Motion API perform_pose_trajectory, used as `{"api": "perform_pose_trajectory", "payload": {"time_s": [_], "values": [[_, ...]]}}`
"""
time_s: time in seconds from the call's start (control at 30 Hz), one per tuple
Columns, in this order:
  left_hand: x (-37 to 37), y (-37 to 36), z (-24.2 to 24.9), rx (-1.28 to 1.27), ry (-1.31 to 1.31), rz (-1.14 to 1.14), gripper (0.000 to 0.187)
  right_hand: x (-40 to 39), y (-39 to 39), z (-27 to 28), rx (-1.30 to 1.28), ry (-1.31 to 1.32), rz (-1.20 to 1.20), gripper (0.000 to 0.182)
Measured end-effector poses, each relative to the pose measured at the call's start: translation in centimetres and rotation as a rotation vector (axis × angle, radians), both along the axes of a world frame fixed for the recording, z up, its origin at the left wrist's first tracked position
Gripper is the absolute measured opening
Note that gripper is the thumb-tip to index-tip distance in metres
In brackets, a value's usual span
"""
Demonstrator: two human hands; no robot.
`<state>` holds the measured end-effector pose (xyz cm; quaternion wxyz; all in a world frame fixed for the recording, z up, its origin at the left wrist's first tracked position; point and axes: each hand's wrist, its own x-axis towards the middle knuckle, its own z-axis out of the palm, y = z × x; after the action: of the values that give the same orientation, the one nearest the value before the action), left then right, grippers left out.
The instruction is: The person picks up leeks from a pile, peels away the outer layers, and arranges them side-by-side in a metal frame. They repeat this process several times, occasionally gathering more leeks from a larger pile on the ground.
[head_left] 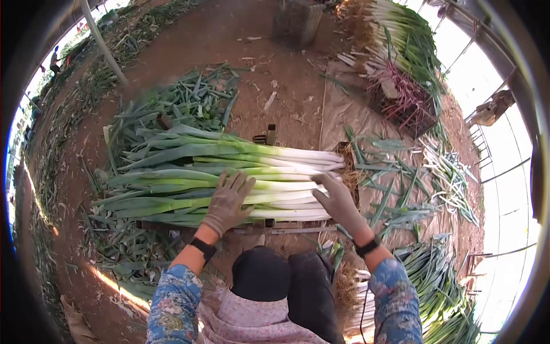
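Fingers spread flat on leek bundle, both hands.
Left hand [228,200] pressed the green-white middle of the leeks [229,172]; my right hand [338,200] cupped the white ends. Bundle lay sideways on the dirt floor [189,46], trimmed leaves [183,97] behind it.

One camera on my head, fisheye-wide, looking forward and steeply down, close over my left hand [228,200], right hand [338,202] and knees.
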<state>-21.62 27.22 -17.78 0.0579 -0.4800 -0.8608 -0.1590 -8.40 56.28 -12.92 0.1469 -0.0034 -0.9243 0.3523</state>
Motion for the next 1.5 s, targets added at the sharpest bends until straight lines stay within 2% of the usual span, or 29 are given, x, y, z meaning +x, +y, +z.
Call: {"api": "perform_pose_trajectory", "payload": {"time_s": [0.07, 0.13, 0.23, 0.3, 0.6, 0.7, 0.77, 0.83, 0.9, 0.97, 1.07, 1.17, 1.27, 1.37, 1.47, 1.5], "values": [[0.0, -0.5, 0.5, 0.053, 0.006, 0.004, 0.067, -3.3, -0.9, -1.5, 0.147, -0.079, 0.100, 0.032], [-1.0, -1.0, 0.3, -0.006, 0.058, 0.050, 0.061, -5.1, -1.4, -6.1, 0.141, -0.115, 0.205, 0.033], [-3.3, -1.8, 0.6, -0.061, 0.085, 0.047, 0.050, -5.6, -2.5, -9.0, 0.373, -0.069, 0.140, 0.031], [-4.3, -1.9, 1.9, -0.083, 0.154, 0.053, 0.038, -5.9, -1.9, -9.9, 0.302, -0.058, 0.157, 0.031], [-8.1, -4.4, 5.6, -0.248, 0.049, -0.102, 0.036, -4.1, -1.2, -6.1, 0.263, 0.111, 0.100, 0.027], [-7.3, -1.6, 10.5, -0.256, 0.252, -0.081, 0.037, -4.8, 0.9, -4.8, 0.243, 0.089, 0.077, 0.027], [-7.6, 0.7, 11.7, -0.278, 0.315, -0.021, 0.035, -6.3, 2.4, -5.1, 0.210, 0.088, 0.045, 0.027], [-9.5, 2.4, 10.0, -0.259, 0.309, -0.013, 0.033, -7.6, 3.5, -6.4, 0.165, 0.077, 0.018, 0.027], [-11.7, 3.1, 6.0, -0.258, 0.247, -0.004, 0.032, -9.0, 4.2, -9.2, 0.129, 0.069, -0.012, 0.026], [-13.9, 2.3, 1.4, -0.286, 0.108, 0.008, 0.032, -9.4, 3.9, -10.2, 0.257, 0.011, -0.067, 0.026], [-14.3, 2.2, 1.6, -0.291, 0.039, 0.084, 0.036, -9.8, 3.9, -11.4, 0.330, 0.045, -0.094, 0.026], [-14.7, 1.6, 0.7, -0.215, 0.075, 0.042, 0.037, -9.5, 4.5, -11.1, 0.398, 0.007, -0.082, 0.027], [-13.8, 1.9, 2.5, -0.256, 0.010, 0.060, 0.035, -8.6, 4.9, -10.6, 0.423, -0.020, -0.108, 0.027], [-13.7, 1.0, 3.6, -0.286, -0.059, 0.091, 0.034, -8.5, 4.3, -9.7, 0.399, -0.009, -0.079, 0.027], [-12.7, 0.9, 5.2, -0.268, 0.023, 0.180, 0.034, -9.4, 3.7, -9.8, 0.290, 0.044, -0.056, 0.027], [-12.6, 0.6, 4.1, -0.248, 0.065, 0.167, 0.034, -9.7, 3.7, -10.7, 0.246, 0.020, -0.059, 0.027]]}}
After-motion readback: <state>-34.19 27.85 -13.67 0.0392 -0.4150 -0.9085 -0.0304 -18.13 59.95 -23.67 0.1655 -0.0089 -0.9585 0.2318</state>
